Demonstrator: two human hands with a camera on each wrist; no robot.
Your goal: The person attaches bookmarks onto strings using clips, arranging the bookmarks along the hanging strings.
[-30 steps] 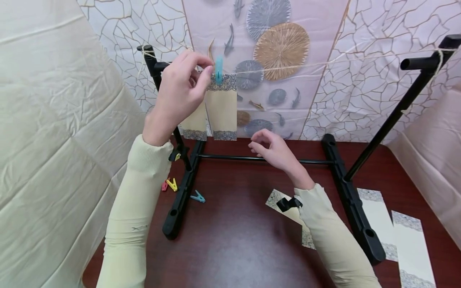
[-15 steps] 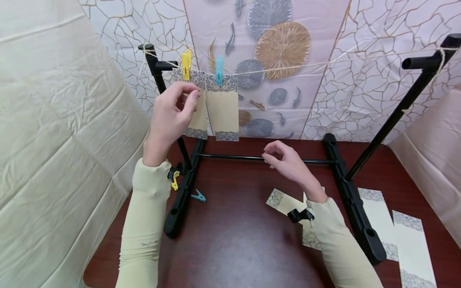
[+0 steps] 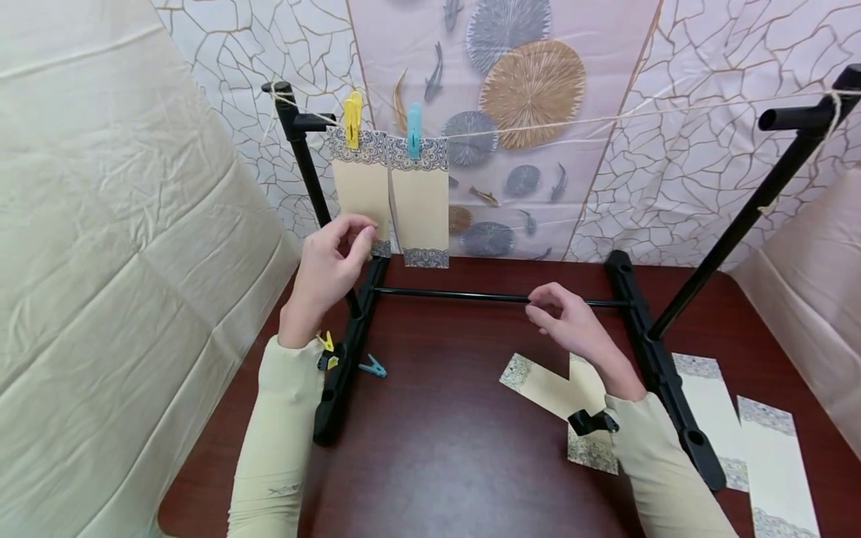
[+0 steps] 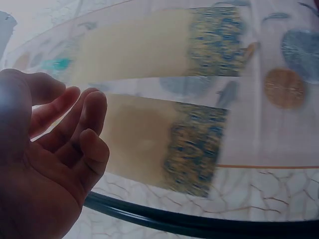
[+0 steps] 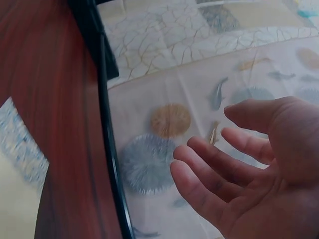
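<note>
Two cream cards with patterned ends hang side by side from a string. A yellow clothespin clips the left card, and a light blue clothespin clips the right card. My left hand is in front of the left card's lower part, fingers loosely bent, holding nothing. In the left wrist view both cards show beyond the left hand. My right hand hovers above two overlapping cards on the table, fingers loosely bent with nothing between them, as the right wrist view shows too.
The string is tied between two black posts of a stand joined by a low crossbar. A blue clothespin and a yellow clothespin lie near the left foot. Two pale cards lie beyond the right foot.
My left hand has come down from the string, leaving the yellow clothespin in sight on the left card. My right hand has drawn back toward the right and down.
</note>
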